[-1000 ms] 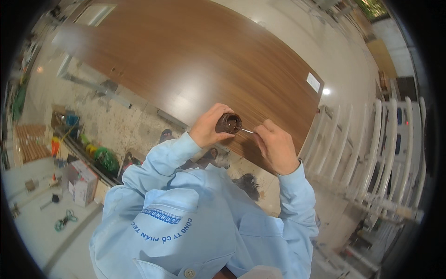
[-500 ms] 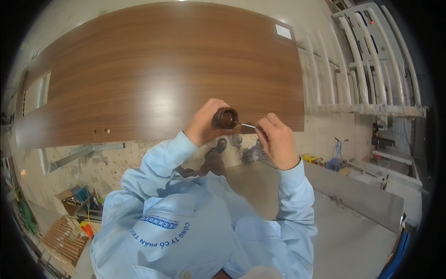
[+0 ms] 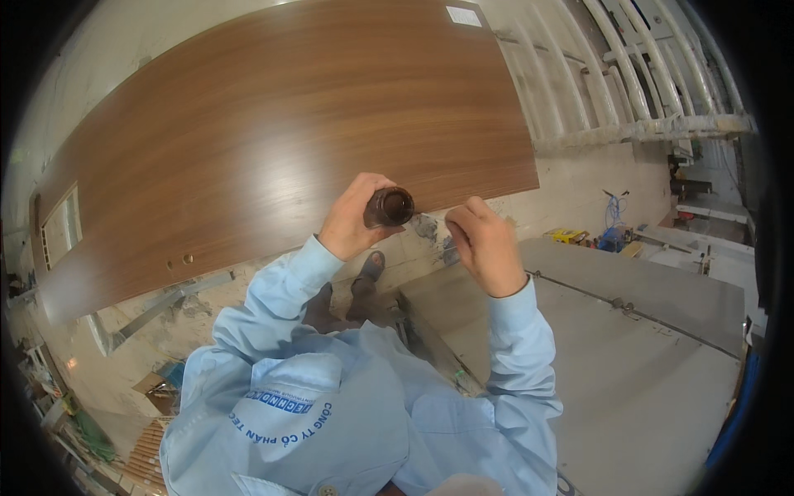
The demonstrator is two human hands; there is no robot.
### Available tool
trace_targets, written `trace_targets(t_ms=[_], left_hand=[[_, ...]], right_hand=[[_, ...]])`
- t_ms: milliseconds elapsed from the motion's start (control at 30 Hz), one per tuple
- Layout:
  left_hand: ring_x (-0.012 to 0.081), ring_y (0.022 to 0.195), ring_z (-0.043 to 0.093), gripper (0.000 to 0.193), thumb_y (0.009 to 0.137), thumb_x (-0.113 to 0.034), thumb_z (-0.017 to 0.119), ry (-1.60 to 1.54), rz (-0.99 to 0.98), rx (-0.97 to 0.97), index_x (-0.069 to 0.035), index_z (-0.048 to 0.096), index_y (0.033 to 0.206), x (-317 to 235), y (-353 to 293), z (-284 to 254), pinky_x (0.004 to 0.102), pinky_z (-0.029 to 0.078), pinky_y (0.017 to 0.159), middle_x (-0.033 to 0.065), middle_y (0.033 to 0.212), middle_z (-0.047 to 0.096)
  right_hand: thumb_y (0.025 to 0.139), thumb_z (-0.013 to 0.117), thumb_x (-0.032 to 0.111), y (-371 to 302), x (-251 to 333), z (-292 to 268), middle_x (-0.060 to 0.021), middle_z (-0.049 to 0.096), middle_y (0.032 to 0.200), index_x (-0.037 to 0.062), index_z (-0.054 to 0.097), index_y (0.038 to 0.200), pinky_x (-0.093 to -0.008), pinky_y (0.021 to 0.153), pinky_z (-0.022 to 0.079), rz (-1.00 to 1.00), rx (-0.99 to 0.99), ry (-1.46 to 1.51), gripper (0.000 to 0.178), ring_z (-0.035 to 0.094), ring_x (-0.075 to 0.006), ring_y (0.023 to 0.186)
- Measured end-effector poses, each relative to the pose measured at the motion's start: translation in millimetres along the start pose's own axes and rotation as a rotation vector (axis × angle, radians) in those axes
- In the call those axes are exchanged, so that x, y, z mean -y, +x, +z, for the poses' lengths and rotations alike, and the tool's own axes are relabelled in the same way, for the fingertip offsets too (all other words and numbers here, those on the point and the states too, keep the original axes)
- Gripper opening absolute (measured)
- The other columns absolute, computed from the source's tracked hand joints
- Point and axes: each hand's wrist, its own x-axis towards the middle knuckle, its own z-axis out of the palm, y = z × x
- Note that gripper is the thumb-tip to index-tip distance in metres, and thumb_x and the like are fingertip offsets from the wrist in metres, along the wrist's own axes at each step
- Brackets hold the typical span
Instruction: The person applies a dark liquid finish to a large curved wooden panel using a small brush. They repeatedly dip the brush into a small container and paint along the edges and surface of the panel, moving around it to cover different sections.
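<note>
The left hand (image 3: 353, 219) has its fingers clamped around a dark brown jar (image 3: 382, 208), held near the right end of the wood-grain panel (image 3: 273, 140). Farther right, the right hand (image 3: 486, 248) has thumb and fingertips together, apparently pinching a thin rod (image 3: 432, 216), though it shows only faintly.

From here, the jar (image 3: 387, 207) is gleaming dark brown, the panel (image 3: 273, 107) beyond is showing streaky brown wood grain, its far-right label (image 3: 463, 16) is showing white, the shirt (image 3: 372, 380) is showing pale blue with darker blue print (image 3: 285, 403), and the near-right sheet (image 3: 587, 355) is looking grey.
</note>
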Motion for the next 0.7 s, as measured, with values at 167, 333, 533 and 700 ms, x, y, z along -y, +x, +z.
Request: trace_targets(t_ms=[167,333,533,700], left_hand=[[0.0334,0.119,0.064,0.073,0.071,-0.014,0.098,0.049,-0.005,0.044,-0.006,0.061,0.134,1,11,19,0.0413,0.052,0.103,0.0129,0.129,0.063],[0.031,0.121,0.064,0.075,0.072,-0.011,0.097,0.145,0.055,0.09,-0.003,0.06,0.136,8,25,39,0.04,0.053,0.105,0.0141,0.131,0.062],[0.0262,0.126,0.062,0.072,0.074,-0.009,0.097,0.126,-0.007,0.133,-0.001,0.06,0.135,11,43,55,0.0389,0.049,0.111,0.0121,0.132,0.06],[0.027,0.121,0.061,0.073,0.072,-0.017,0.099,0.19,-0.046,0.201,-0.001,0.06,0.132,1,39,62,0.039,0.049,0.108,0.0129,0.128,0.06]], right_hand=[[0.095,0.071,0.008,-18,-34,11,-0.0134,0.064,0.098,0.0054,0.069,0.102,-0.0488,0.071,0.053,0.075,0.001,0.228,0.007,0.068,-0.0398,0.087],[0.096,0.071,0.01,-36,-69,30,-0.0131,0.065,0.099,0.0052,0.068,0.103,-0.0478,0.071,0.053,0.065,-0.048,0.273,0.008,0.067,-0.0395,0.085],[0.09,0.078,0.006,-82,-156,67,-0.0077,0.068,0.092,0.0035,0.074,0.099,-0.0344,0.068,0.05,0.346,-0.323,0.547,0.011,0.065,-0.0216,0.076],[0.09,0.079,0.007,-107,-266,121,-0.0048,0.073,0.09,0.0017,0.078,0.099,-0.0293,0.07,0.05,0.842,-1.014,0.636,0.01,0.064,-0.0125,0.076]])
